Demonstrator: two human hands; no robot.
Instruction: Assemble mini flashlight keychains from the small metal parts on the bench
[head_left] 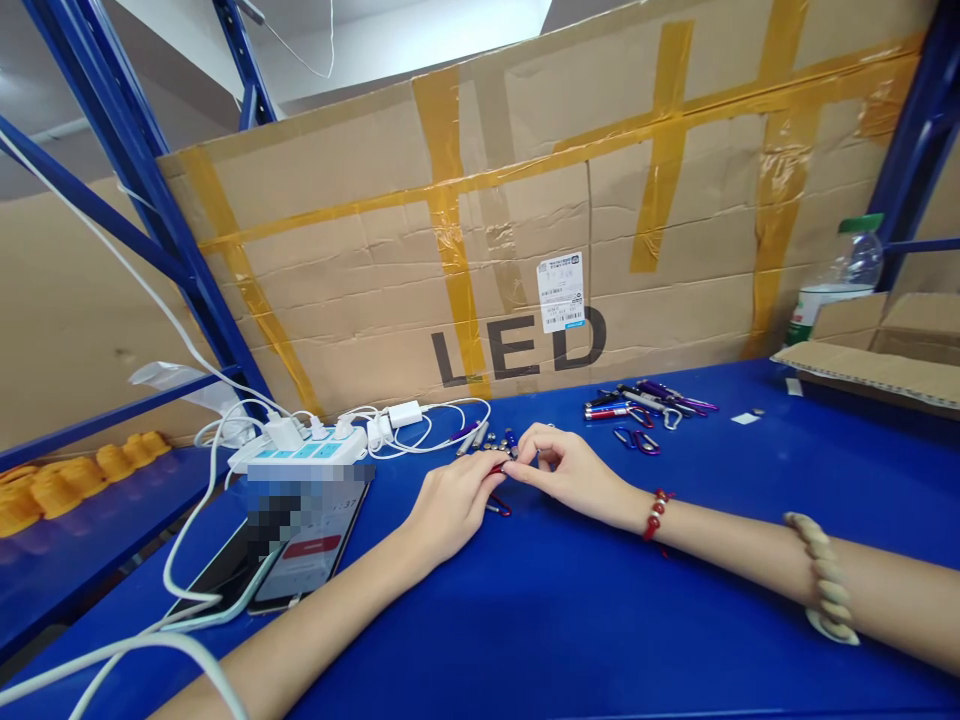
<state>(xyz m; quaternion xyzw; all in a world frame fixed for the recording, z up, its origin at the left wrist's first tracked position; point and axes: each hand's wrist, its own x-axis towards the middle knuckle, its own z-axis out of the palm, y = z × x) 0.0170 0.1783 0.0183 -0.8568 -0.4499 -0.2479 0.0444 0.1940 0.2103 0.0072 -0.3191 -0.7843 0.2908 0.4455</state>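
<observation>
My left hand (454,502) is closed around a slim red tube, mostly hidden by its fingers, with a bit of red showing at the fingertips. A red carabiner (501,508) hangs just below those fingers, seemingly attached to the tube. My right hand (571,474) meets the left one, thumb and forefinger pinched at the end of the red tube. Just behind the hands lie several small silver parts (491,441) and slim tubes (466,438). Farther right is a pile of coloured tubes with carabiners (652,400), and two loose carabiners (637,440) lie in front of it.
A white power strip (300,455) with plugs and looping cables stands at the left. Two phones (315,545) lie before it. A taped cardboard sheet (360,290) walls the back of the blue table (600,620). A bottle (840,275) and an open carton (870,375) stand right.
</observation>
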